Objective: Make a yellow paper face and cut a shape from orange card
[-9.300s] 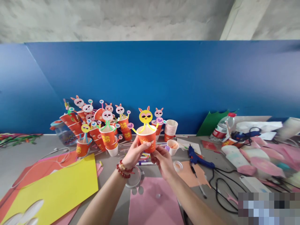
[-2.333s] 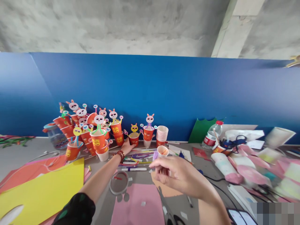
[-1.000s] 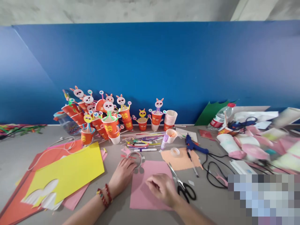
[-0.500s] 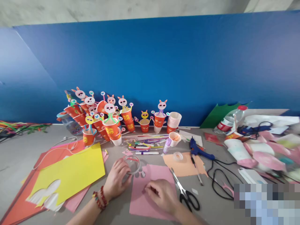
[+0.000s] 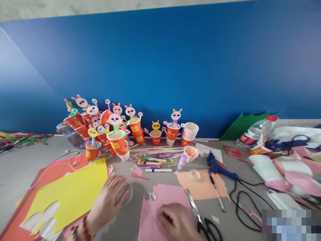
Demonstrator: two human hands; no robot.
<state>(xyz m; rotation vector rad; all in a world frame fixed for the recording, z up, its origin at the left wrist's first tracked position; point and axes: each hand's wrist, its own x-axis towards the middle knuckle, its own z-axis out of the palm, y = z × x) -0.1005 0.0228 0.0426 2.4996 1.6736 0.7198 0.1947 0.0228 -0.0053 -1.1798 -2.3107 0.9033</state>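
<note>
Ring [image 5: 131,193] sat under curved left hand [image 5: 111,194], hold unclear; seemingly placing, release needed next. Right hand [image 5: 178,221] curled over pink paper [image 5: 167,194], contents hidden.

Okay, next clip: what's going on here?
A person's left hand is at a clear ring, though whether it grips it is unclear. The right hand is curled over a pink sheet; anything within its fingers is hidden. Scissors lie just beyond that hand. Behind, red paper cups topped with animal faces stand before a blue panel, and a glue gun lies to the right.
</note>
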